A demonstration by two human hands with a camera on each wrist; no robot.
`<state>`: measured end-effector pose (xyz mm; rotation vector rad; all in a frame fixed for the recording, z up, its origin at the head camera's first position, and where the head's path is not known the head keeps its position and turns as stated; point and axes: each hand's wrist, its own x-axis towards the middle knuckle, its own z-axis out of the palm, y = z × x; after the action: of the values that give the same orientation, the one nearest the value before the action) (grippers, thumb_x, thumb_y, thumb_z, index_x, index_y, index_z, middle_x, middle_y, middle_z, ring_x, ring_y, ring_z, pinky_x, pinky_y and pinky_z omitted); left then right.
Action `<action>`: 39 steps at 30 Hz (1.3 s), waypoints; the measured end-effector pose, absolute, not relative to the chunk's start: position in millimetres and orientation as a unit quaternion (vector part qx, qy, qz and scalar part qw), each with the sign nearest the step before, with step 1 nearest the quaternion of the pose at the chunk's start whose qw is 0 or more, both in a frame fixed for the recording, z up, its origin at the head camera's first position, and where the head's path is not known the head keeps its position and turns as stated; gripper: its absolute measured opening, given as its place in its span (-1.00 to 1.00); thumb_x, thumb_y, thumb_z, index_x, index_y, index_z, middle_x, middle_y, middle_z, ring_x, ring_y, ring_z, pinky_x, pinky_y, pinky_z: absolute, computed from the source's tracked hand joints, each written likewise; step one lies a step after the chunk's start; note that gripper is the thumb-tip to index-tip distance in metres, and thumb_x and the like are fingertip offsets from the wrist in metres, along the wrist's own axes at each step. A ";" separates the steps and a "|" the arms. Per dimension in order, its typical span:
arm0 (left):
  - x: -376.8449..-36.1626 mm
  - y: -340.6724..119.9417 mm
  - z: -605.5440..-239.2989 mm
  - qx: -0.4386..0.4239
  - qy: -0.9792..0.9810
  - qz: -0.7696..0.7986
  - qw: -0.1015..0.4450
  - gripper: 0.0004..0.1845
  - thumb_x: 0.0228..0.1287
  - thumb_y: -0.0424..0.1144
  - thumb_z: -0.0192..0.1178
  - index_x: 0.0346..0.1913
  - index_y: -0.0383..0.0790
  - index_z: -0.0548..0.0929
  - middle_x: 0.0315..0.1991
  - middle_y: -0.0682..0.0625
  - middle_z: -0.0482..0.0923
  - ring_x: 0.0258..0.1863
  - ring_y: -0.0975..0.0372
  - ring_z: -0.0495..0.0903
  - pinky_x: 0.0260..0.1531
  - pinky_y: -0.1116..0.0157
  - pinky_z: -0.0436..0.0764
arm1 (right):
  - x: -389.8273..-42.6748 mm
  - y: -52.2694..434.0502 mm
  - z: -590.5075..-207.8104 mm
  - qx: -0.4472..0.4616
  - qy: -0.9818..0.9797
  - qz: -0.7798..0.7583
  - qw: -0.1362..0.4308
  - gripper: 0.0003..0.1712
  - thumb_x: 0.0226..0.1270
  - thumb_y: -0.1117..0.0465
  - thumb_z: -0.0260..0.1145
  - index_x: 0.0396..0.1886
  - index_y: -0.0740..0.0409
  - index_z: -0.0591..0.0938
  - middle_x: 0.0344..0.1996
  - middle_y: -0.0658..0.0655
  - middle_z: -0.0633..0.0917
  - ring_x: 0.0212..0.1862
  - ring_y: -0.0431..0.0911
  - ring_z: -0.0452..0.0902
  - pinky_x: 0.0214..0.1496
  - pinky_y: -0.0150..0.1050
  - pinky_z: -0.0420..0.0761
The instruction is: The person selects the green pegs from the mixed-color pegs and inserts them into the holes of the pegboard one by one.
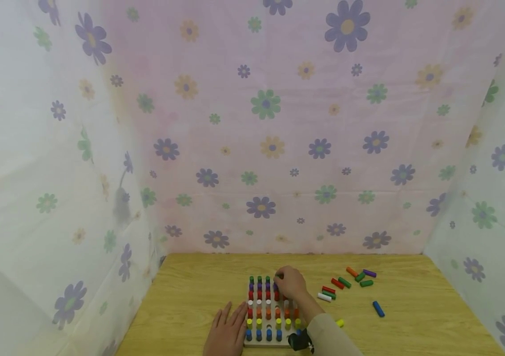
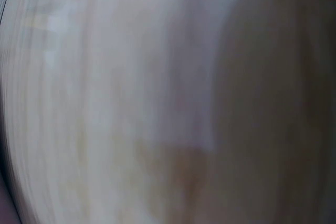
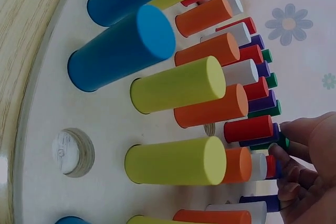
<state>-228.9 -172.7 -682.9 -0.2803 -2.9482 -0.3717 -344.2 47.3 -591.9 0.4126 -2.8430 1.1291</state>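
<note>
A pale wooden pegboard [image 1: 263, 345] stands on the table, filled with rows of coloured pegs: blue at the front, then yellow, orange, white, red, purple and green. My right hand [image 1: 291, 283] reaches over it to the back row. In the right wrist view, its thumb and finger pinch a green peg [image 3: 284, 140] among the purple pegs. Vacant holes show in the board, one of them a round hole [image 3: 73, 152] in the blue row. My left hand [image 1: 226, 331] lies flat beside the board, fingertips right at its left edge. The left wrist view is a blur.
Loose pegs are scattered to the right: a blue peg [image 1: 378, 309], a white peg [image 1: 324, 297], a purple peg [image 1: 369, 273], an orange peg [image 1: 352, 271], and several red and green ones. A yellow peg [image 1: 340, 323] lies by my right sleeve. Flowered curtains [image 1: 279, 173] surround the table.
</note>
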 end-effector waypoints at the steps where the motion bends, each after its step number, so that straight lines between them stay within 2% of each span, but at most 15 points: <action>1: -228.5 -171.9 -682.9 -0.096 -0.984 -0.123 0.079 -0.44 0.69 0.14 -0.30 0.56 0.10 0.36 0.49 0.15 0.37 0.52 -0.07 0.24 0.49 -0.17 0.19 | -343.3 48.0 -591.5 0.132 -0.923 0.361 0.029 -0.84 0.42 0.26 0.35 -0.16 0.23 0.80 -0.27 0.12 0.77 -0.26 0.01 0.67 -0.21 0.03 0.72; 7: -227.3 -167.3 -683.6 -0.103 -0.984 -0.118 0.083 -0.42 0.68 0.17 -0.34 0.55 0.10 0.37 0.48 0.14 0.40 0.50 -0.08 0.27 0.48 -0.17 0.22 | -340.0 49.6 -590.4 0.116 -0.939 0.323 0.028 -0.83 0.42 0.22 0.37 -0.13 0.19 0.80 -0.20 0.12 0.78 -0.23 0.02 0.69 -0.21 0.01 0.72; 15: -228.4 -163.0 -682.9 -0.104 -0.984 -0.121 0.085 -0.41 0.69 0.17 -0.35 0.55 0.09 0.37 0.49 0.15 0.38 0.51 -0.07 0.26 0.47 -0.17 0.23 | -339.0 51.0 -589.7 0.100 -0.942 0.319 0.031 -0.80 0.42 0.19 0.38 -0.09 0.19 0.79 -0.20 0.12 0.78 -0.23 0.03 0.69 -0.21 0.02 0.72; 21: -229.5 -162.9 -681.9 -0.111 -0.981 -0.114 0.110 -0.44 0.69 0.13 -0.31 0.54 0.07 0.40 0.46 0.14 0.42 0.48 -0.08 0.30 0.44 -0.17 0.29 | -343.2 59.4 -590.5 0.116 -0.915 0.386 0.023 -0.70 0.46 0.21 0.33 0.04 0.32 0.73 -0.20 0.16 0.74 -0.22 0.01 0.64 -0.18 0.02 0.71; 24: -230.2 -163.2 -681.5 -0.109 -0.982 -0.110 0.111 -0.43 0.69 0.15 -0.33 0.54 0.07 0.39 0.47 0.13 0.42 0.48 -0.08 0.30 0.45 -0.17 0.27 | -345.2 68.8 -588.0 0.149 -0.882 0.447 0.017 -0.68 0.51 0.26 0.26 0.08 0.40 0.69 -0.16 0.19 0.73 -0.19 -0.01 0.61 -0.18 -0.05 0.70; 28: -230.4 -164.3 -678.8 -0.101 -0.984 -0.111 0.097 -0.40 0.68 0.16 -0.35 0.55 0.04 0.38 0.47 0.11 0.41 0.50 -0.09 0.27 0.48 -0.17 0.22 | -341.2 85.0 -580.9 0.186 -0.845 0.501 0.017 -0.72 0.55 0.28 0.22 0.06 0.37 0.69 -0.16 0.19 0.71 -0.21 -0.02 0.59 -0.25 -0.16 0.66; 34: -229.9 -167.6 -676.2 -0.092 -0.985 -0.118 0.084 -0.40 0.68 0.17 -0.32 0.55 0.02 0.38 0.47 0.07 0.42 0.51 -0.10 0.25 0.50 -0.17 0.18 | -329.2 112.0 -578.8 0.183 -0.836 0.518 0.011 -0.78 0.54 0.25 0.26 0.01 0.25 0.71 -0.16 0.14 0.70 -0.19 0.08 0.62 -0.27 -0.23 0.65; 39: -227.5 -168.8 -680.5 -0.091 -0.985 -0.114 0.091 -0.41 0.68 0.16 -0.31 0.54 0.01 0.40 0.45 0.08 0.44 0.50 -0.11 0.27 0.48 -0.18 0.21 | -319.9 137.4 -585.9 0.158 -0.845 0.511 0.013 -0.80 0.50 0.26 0.30 -0.02 0.27 0.71 -0.21 0.09 0.70 -0.25 -0.07 0.58 -0.31 -0.28 0.63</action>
<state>-227.5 -168.8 -680.5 -0.2712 -2.9274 -0.3386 -319.9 137.4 -585.9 0.4922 -2.6314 1.5923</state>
